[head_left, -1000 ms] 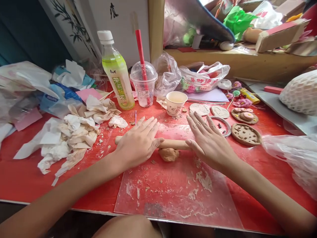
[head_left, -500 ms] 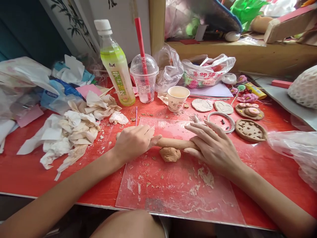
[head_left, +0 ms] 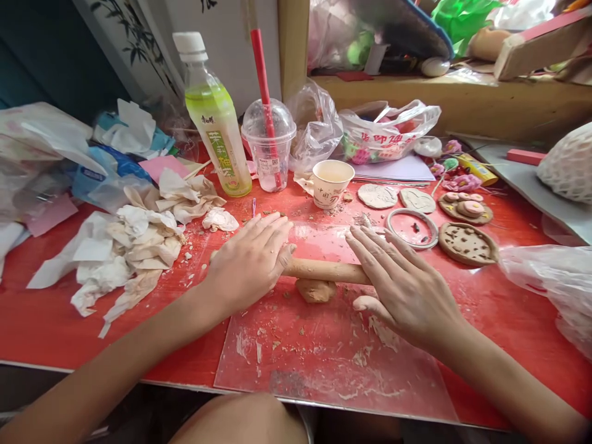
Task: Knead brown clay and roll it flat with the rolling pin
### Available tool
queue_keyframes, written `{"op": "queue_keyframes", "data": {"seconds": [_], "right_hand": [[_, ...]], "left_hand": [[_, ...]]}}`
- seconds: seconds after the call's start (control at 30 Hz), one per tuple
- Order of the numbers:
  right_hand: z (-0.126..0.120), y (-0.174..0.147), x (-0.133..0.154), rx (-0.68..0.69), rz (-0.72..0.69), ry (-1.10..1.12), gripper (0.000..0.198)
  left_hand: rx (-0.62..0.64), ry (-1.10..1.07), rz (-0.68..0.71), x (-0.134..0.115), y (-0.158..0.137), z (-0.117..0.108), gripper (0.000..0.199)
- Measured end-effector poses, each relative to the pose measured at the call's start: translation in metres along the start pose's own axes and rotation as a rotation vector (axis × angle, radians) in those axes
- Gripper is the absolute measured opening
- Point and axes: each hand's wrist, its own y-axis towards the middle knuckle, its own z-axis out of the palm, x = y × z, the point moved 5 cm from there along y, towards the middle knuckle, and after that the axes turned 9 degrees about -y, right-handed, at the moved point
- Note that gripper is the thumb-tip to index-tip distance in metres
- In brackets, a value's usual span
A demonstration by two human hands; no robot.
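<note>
A wooden rolling pin [head_left: 326, 270] lies crosswise over a lump of tan clay [head_left: 316, 291], covering the lump's far side. My left hand [head_left: 252, 262] rests flat on the pin's left part, fingers stretched forward. On the right part lies my right hand [head_left: 400, 277], its fingers extended and its thumb apart. Both palms hide the pin's ends for the most part. Beneath the clay is a clear sheet [head_left: 333, 364], smeared with dried clay and crumbs.
Crumpled tissues [head_left: 143, 240] heap at the left. Behind stand a green drink bottle [head_left: 217, 129], a plastic cup [head_left: 269, 148] with a red straw, and a paper cup [head_left: 332, 185]. A tape ring [head_left: 392, 227] and flat clay pieces [head_left: 468, 243] lie at the right.
The fingers of my left hand have straightened from a curl round the pin to flat on top. My right thumb has spread. The pin now covers more of the clay.
</note>
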Motion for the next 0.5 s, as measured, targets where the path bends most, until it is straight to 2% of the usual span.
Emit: {"op": "queue_keyframes", "data": {"seconds": [0.1,0.27,0.4,0.5], "right_hand": [[-0.006,-0.012,0.012,0.008,-0.017,-0.004,0.084],[-0.02,-0.039,0.032,0.047,-0.054,0.027,0.092],[-0.013,-0.029,0.023,0.083,-0.041,0.041,0.09],[0.002,-0.011,0.007,0.107,0.041,0.039,0.085]], "left_hand": [[0.006,0.001,0.025,-0.007,-0.018,0.002,0.05],[0.058,-0.04,0.156,-0.024,-0.051,-0.002,0.058],[0.133,-0.075,0.127,-0.014,-0.036,0.001,0.057],[0.108,-0.054,0.074,-0.003,-0.009,0.006,0.056]]}}
